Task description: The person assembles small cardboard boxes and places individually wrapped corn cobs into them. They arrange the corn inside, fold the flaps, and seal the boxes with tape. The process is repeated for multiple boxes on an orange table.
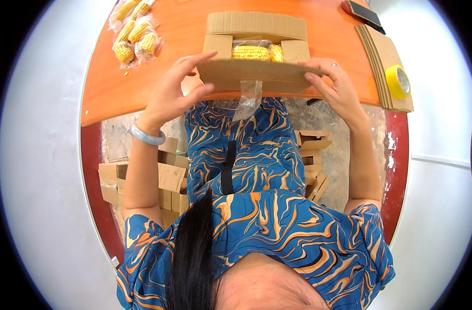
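Observation:
A cardboard box [256, 24] lies before me at the table's front edge, its far flap raised. Between its folded side flaps, corn cobs [252, 53] in clear plastic show inside. The near flap [255, 71] slants toward me, with a strip of clear tape [249, 99] hanging from its middle over the table edge. My right hand [331, 79] pinches the right end of this flap between thumb and fingers. At the flap's left end, my left hand [174, 87] has its thumb and fingers spread; whether a fingertip touches the box is unclear.
Several bagged corn cobs [137, 33] lie at the back left of the orange table [181, 23]. Flattened cardboard [379, 58] sits at the right edge under a yellow tape roll [398, 81]. A phone [362, 13] is farther back. Opened cartons [170, 178] lie on the floor.

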Demonstrator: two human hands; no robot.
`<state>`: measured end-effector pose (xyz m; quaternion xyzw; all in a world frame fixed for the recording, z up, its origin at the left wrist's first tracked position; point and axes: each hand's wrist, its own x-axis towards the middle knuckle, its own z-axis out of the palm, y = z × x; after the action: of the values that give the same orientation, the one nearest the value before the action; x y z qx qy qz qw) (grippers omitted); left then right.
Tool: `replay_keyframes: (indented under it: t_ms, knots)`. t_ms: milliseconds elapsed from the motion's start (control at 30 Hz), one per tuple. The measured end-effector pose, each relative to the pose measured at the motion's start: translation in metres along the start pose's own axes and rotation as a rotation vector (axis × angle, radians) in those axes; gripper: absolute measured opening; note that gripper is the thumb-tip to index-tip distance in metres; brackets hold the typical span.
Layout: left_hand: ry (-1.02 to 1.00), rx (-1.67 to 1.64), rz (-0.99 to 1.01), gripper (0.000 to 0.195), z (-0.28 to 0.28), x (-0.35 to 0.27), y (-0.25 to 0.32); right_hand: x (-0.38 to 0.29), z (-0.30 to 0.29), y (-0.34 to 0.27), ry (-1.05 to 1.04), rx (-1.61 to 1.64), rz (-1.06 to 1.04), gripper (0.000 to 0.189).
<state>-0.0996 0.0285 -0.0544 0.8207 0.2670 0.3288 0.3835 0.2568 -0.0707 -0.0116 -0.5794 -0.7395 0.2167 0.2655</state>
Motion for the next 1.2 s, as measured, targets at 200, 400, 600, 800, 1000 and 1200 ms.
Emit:
replay_keyframes:
  t_ms: [200, 400, 600, 800, 1000, 1200]
  knots:
    - [0.188, 0.224, 0.038, 0.046, 0.028, 0.005, 0.008, 0.023, 0.024, 0.012, 0.311, 0.13, 0.042, 0.076]
    - [0.139, 0.611, 0.12, 0.04, 0.033, 0.004, 0.025, 0.043, 0.031, 0.04, 0.352, 0.442, -0.025, 0.084]
    - [0.277, 0.748, 0.233, 0.041, 0.032, 0.009, 0.033, 0.024, 0.018, 0.023, 0.287, 0.031, -0.126, 0.029]
    - [0.102, 0.618, 0.178, 0.044, 0.032, 0.008, 0.012, 0.024, 0.023, 0.012, 0.347, -0.34, -0.274, 0.015]
    - [0.111, 0.797, 0.209, 0.04, 0.042, 0.006, 0.013, -0.005, 0.047, -0.042, 0.432, -0.355, -0.253, 0.03]
    - [0.094, 0.801, 0.193, 0.04, 0.045, 0.004, 0.012, -0.001, 0.105, -0.026, 0.392, -0.609, -0.504, 0.042]
